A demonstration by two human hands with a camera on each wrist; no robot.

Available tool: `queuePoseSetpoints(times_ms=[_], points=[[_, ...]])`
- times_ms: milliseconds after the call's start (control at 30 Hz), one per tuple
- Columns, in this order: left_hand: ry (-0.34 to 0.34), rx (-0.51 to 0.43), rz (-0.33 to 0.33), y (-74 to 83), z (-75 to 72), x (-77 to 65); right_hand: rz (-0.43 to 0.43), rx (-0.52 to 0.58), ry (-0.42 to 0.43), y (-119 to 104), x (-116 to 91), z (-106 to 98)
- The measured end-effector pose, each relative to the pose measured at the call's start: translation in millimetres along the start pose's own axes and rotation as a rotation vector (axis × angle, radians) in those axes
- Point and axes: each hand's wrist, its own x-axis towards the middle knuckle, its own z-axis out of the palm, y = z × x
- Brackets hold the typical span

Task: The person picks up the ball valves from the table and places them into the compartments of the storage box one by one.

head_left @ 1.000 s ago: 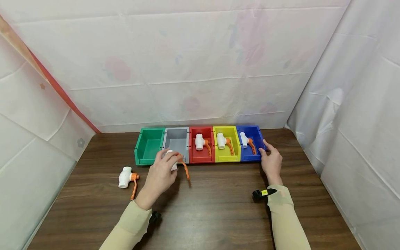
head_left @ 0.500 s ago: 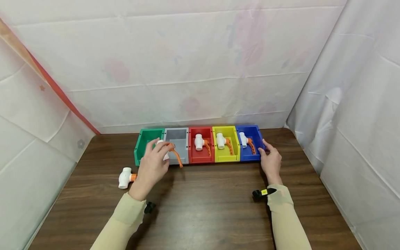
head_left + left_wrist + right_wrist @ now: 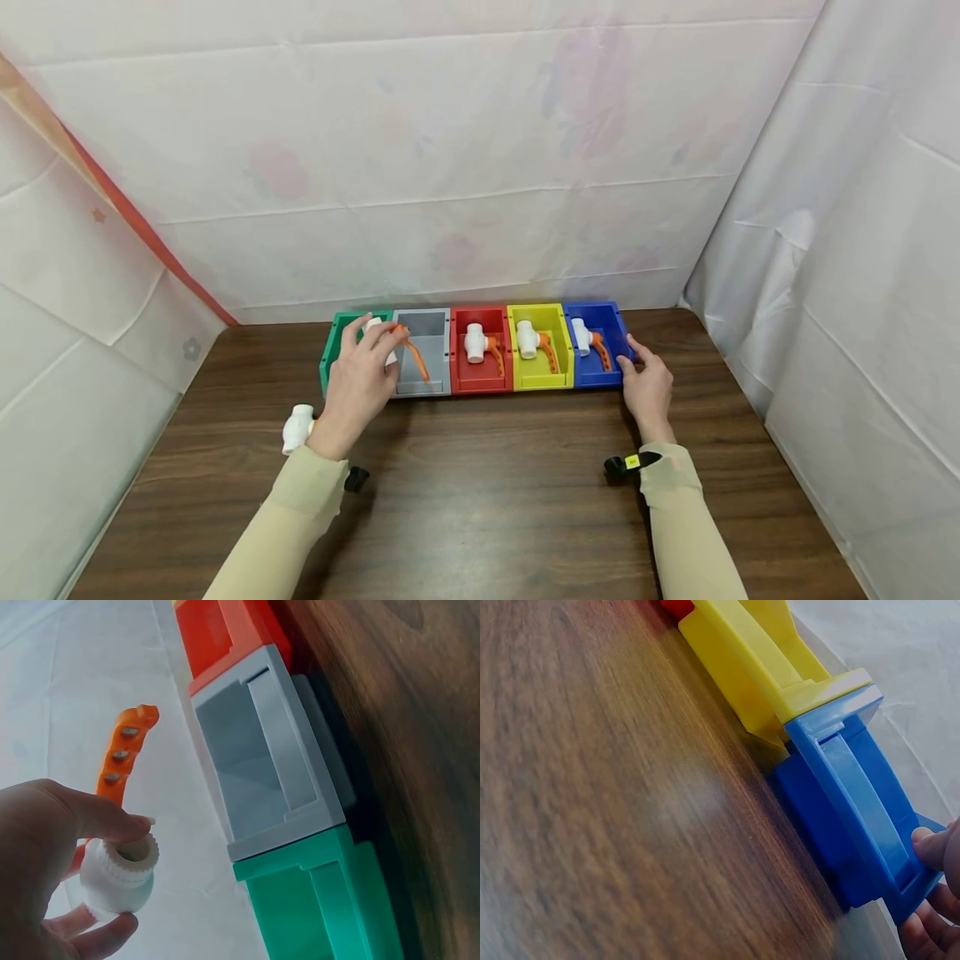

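Observation:
My left hand pinches a white ball valve with an orange lever handle, held up over the green bin and the edge of the grey bin. Thumb and fingers press on the white body, and the lever sticks out over the grey bin in the head view. At the far end of the row, my right hand grips the side wall of the blue bin, thumb inside and fingers outside. Inside the blue bin lies another ball valve.
Between grey and blue stand a red bin and a yellow bin, each with a ball valve inside. One more ball valve lies on the wooden table, partly hidden by my left wrist. A white curtain hangs behind the row.
My left hand has carried the ball valve leftward and away from me, from the grey bin's front toward the green bin. The right hand keeps its hold on the blue bin.

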Motion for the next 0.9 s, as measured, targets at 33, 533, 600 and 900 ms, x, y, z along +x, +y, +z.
queuePoseSetpoints(times_ms=[33,533,600,900], points=[[0.005,0.003,0.005,-1.0,0.7,1.5,0.0,0.001,-0.002,0,0,0],[-0.066,0.099,0.105,-15.2,23.0,23.0,-0.003,0.004,0.001,-2,-1,3],[-0.072,0.106,0.12,-15.2,26.6,24.0,-0.002,0.003,0.002,-1,-1,3],[-0.127,0.127,0.128,-13.0,43.9,24.6,-0.006,0.015,-0.002,0,-2,1]])
